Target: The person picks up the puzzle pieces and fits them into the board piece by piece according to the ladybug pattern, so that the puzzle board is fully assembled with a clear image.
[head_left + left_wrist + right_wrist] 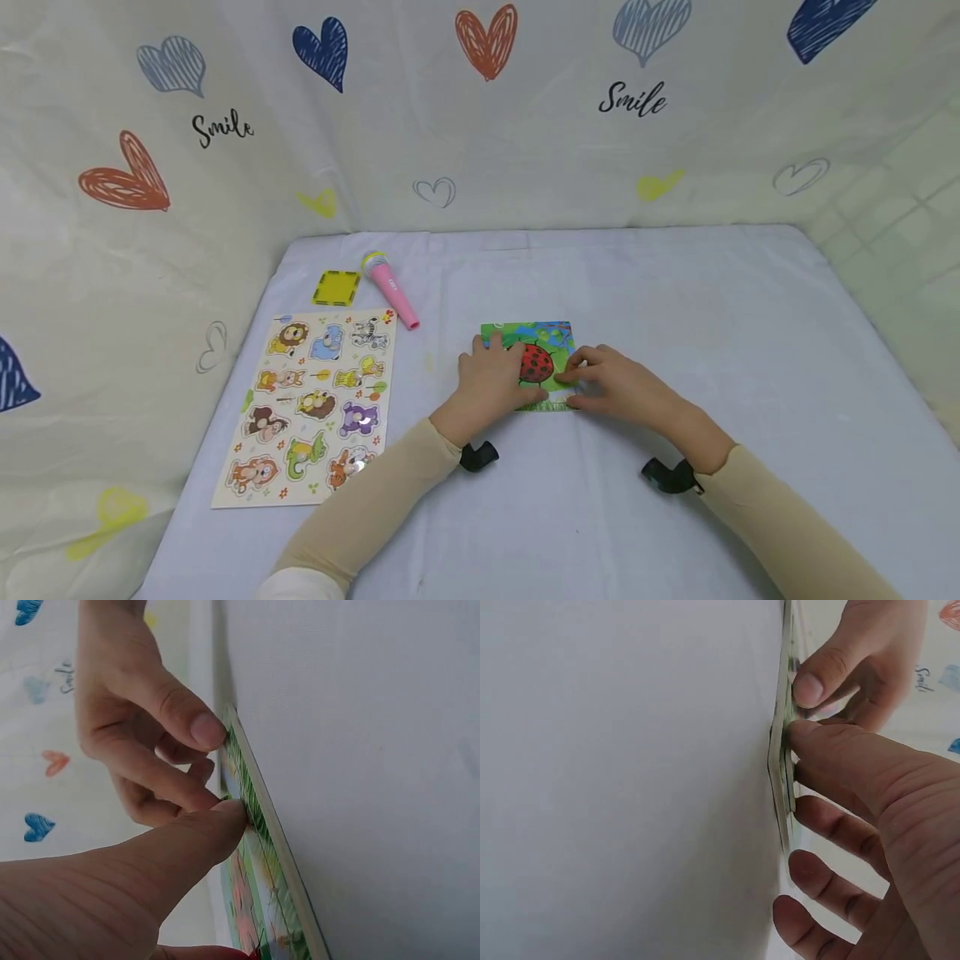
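A small square ladybug puzzle [537, 364], green with a red spotted beetle, lies on the white cloth in front of me. My left hand [491, 373] rests over its left half, fingers spread to the top and left edges. The left thumb [225, 821] presses on the picture near the front edge. At the lower right corner, my right hand [618, 383] pinches the puzzle with thumb and bent forefinger; its other fingers [817, 874] hang loosely curled. In the right wrist view a layer stands slightly raised there; whether it is a loose piece is unclear.
A cream animal sheet [318, 408] lies at the left, its lower right corner under my left sleeve. Behind it are a yellow square frame [337, 288] and a pink toy microphone [393, 292]. A heart-printed cloth [390, 125] hangs behind the table.
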`<state>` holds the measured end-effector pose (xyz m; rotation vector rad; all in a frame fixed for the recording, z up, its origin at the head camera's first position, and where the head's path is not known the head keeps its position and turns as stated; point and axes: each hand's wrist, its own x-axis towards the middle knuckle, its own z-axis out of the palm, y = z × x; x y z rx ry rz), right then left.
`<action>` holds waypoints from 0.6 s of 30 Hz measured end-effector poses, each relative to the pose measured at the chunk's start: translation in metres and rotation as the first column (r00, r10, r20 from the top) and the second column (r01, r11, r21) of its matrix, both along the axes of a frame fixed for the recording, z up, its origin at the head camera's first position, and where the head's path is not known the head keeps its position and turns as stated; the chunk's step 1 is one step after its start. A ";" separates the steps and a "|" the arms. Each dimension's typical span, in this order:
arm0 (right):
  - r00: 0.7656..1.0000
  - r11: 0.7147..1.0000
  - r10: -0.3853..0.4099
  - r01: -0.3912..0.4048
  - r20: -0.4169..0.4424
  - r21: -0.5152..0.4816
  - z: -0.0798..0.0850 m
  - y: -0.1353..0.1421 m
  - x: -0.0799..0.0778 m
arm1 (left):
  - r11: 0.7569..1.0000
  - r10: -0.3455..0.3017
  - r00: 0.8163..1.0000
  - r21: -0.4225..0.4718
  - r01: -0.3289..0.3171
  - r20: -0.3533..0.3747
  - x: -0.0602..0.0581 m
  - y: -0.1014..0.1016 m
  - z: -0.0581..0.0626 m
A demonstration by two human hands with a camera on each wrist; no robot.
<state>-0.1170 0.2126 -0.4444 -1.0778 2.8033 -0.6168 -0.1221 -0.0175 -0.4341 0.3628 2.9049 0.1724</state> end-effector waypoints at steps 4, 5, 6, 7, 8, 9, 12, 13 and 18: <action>0.996 0.998 0.062 -0.061 -0.065 0.021 0.002 0.004 0.000 | 1.000 -0.001 1.000 -0.012 0.001 -0.015 0.000 0.002 -0.002; 0.993 0.997 0.077 -0.074 -0.088 0.032 0.003 0.004 0.000 | 1.000 -0.003 1.000 -0.015 0.003 -0.019 -0.001 0.003 -0.002; 0.989 0.995 0.095 -0.090 -0.114 0.049 0.004 0.005 0.000 | 1.000 -0.005 1.000 -0.016 0.004 -0.020 -0.001 0.003 -0.003; 0.984 0.992 0.111 -0.102 -0.138 0.069 0.005 0.005 0.000 | 1.000 -0.006 1.000 -0.015 0.006 -0.022 -0.001 0.004 -0.003; 0.979 0.990 0.125 -0.111 -0.161 0.091 0.005 0.006 0.000 | 1.000 -0.008 1.000 -0.013 0.007 -0.022 -0.001 0.004 -0.003; 0.972 0.986 0.139 -0.118 -0.190 0.117 0.005 0.006 -0.001 | 1.000 -0.009 1.000 -0.012 0.008 -0.021 -0.001 0.004 -0.003; 0.954 0.976 0.174 -0.133 -0.244 0.175 0.006 0.006 -0.002 | 1.000 -0.006 1.000 -0.012 0.006 -0.007 -0.001 0.005 -0.002; 0.949 0.972 0.185 -0.139 -0.257 0.187 0.005 0.006 -0.003 | 1.000 -0.004 1.000 -0.013 0.004 -0.003 0.000 0.005 -0.001; 0.938 0.965 0.205 -0.146 -0.281 0.216 0.006 0.003 -0.004 | 1.000 -0.005 1.000 -0.021 0.005 -0.003 0.001 0.004 0.000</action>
